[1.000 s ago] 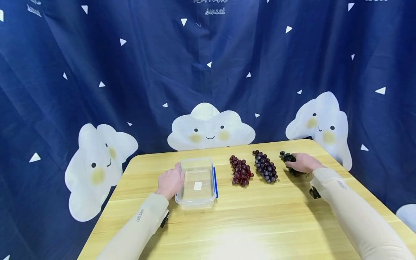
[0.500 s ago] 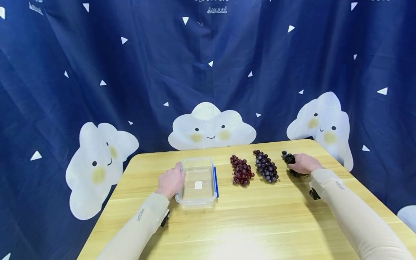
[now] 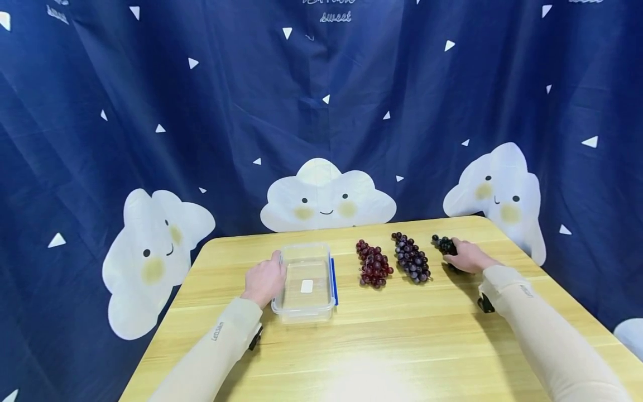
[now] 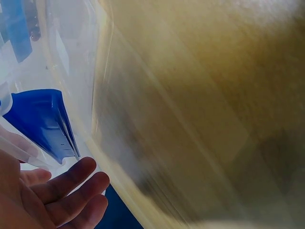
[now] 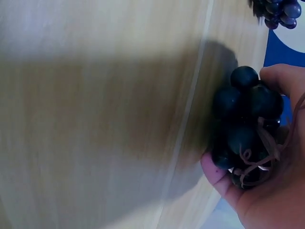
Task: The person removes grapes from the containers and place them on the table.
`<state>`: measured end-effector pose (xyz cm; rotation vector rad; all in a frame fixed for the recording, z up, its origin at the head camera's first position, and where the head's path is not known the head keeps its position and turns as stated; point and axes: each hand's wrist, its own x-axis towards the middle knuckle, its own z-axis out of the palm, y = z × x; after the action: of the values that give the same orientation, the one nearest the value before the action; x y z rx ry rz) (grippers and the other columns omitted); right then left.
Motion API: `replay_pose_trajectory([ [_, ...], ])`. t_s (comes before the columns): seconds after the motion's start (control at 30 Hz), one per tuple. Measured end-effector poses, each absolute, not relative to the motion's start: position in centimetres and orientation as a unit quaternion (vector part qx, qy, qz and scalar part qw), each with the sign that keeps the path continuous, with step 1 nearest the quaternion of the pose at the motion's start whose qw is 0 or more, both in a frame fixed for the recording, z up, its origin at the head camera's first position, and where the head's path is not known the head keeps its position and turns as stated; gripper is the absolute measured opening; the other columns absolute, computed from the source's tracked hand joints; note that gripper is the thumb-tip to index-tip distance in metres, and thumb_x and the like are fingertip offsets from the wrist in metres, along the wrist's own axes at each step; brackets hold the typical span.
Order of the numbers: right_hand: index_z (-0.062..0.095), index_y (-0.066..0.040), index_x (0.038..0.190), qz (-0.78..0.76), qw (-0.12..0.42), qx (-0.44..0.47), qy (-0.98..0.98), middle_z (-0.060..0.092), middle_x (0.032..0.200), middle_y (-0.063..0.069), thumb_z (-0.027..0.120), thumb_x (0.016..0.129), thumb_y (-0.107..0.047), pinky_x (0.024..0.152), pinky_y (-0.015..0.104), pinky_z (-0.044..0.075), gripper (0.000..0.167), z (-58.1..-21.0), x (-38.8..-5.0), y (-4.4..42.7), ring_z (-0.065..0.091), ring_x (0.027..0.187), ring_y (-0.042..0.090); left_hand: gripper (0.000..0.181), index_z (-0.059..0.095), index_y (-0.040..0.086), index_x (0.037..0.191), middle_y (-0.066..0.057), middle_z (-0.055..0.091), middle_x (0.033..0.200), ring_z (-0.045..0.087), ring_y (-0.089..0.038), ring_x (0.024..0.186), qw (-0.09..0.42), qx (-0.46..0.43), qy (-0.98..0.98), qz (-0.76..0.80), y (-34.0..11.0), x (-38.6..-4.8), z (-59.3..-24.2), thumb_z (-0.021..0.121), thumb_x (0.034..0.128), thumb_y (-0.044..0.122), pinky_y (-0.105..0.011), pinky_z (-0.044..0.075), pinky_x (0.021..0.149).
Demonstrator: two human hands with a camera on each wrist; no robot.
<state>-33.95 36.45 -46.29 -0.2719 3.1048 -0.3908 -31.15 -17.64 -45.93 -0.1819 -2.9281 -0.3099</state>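
Note:
In the head view my left hand (image 3: 264, 280) holds the left side of a clear plastic container (image 3: 303, 314). The left wrist view shows a blue clip flap (image 4: 45, 119) hanging from the container's side, with fingertips (image 4: 85, 166) just under it. One finger shows through the clear plastic. Over at the right, my right hand (image 3: 470, 257) grips a bunch of very dark, nearly black grapes (image 3: 444, 244). Thumb and fingers wrap the dark grapes (image 5: 243, 136) in the right wrist view, where a curly brown stem (image 5: 267, 143) lies against the palm.
Between the hands lie a bunch of red grapes (image 3: 374, 267) and a bunch of purple grapes (image 3: 412, 259). The wooden table (image 3: 402, 340) ends at a dark blue curtain (image 3: 231, 123) with cloud prints. A white label (image 3: 306, 286) shows at the container's bottom.
Since half a second ago, my right hand and the dark grapes have shifted slightly left. The left hand and the container look the same.

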Motion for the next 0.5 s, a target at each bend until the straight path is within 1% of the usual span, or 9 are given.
replay_pose_trajectory([
  [0.13,0.024,0.028,0.14,-0.135,-0.005,-0.08,0.988,0.041,0.131,0.053,0.056,0.098,-0.028,0.104,0.065,0.039,0.077,-46.53,-34.06,36.33,0.044,0.122,0.065,0.051,0.043,0.009,0.148,-0.023,0.071,0.106,0.07,-0.035,0.081,0.095,-0.062,-0.988,-0.104,-17.68,-31.2,-46.01,0.039,0.1041,0.034,-0.049,0.053,0.059],
  [0.27,0.021,0.028,0.142,-0.151,-0.004,-0.07,0.986,0.036,0.135,0.053,0.052,0.1,-0.029,0.106,0.067,0.036,0.078,-46.87,-34.24,36.45,0.039,0.126,0.065,0.051,0.043,0.009,0.148,-0.023,0.071,0.106,0.07,-0.035,0.081,0.095,-0.061,-0.988,-0.104,-17.61,-31.21,-45.95,0.04,0.1037,0.034,-0.049,0.053,0.059],
  [0.5,0.02,0.028,0.143,-0.176,-0.013,-0.072,0.982,0.035,0.136,0.053,0.049,0.102,-0.028,0.106,0.067,0.035,0.075,-47.2,-34.31,36.3,0.038,0.126,0.065,0.051,0.044,0.009,0.148,-0.022,0.072,0.106,0.07,-0.035,0.082,0.096,-0.058,-0.989,-0.099,-17.55,-31.1,-45.92,0.041,0.1036,0.034,-0.049,0.053,0.06],
])
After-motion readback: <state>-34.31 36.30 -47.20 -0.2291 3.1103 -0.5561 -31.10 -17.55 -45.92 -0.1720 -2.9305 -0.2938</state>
